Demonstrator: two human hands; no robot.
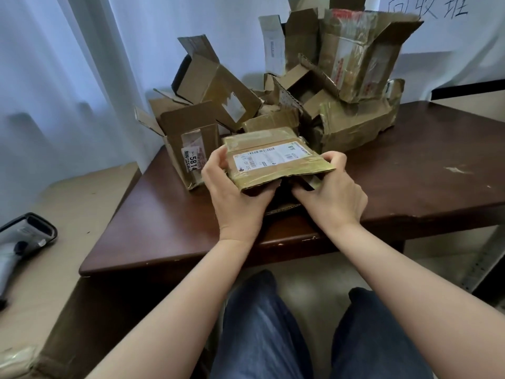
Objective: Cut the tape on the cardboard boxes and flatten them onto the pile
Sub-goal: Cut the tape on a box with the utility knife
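Several opened boxes (pixel 314 86) heaped behind the hands-held taped box (pixel 276 160).

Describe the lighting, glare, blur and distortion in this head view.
Head view: soft, even light with faint shadows of the boxes on the curtain; mild sheen on the taped box held by the left hand and right hand; wide-angle bending bows the brown table edges; the edges blur, notably the barcode scanner; the centre stays sharp, the shipping label legible.
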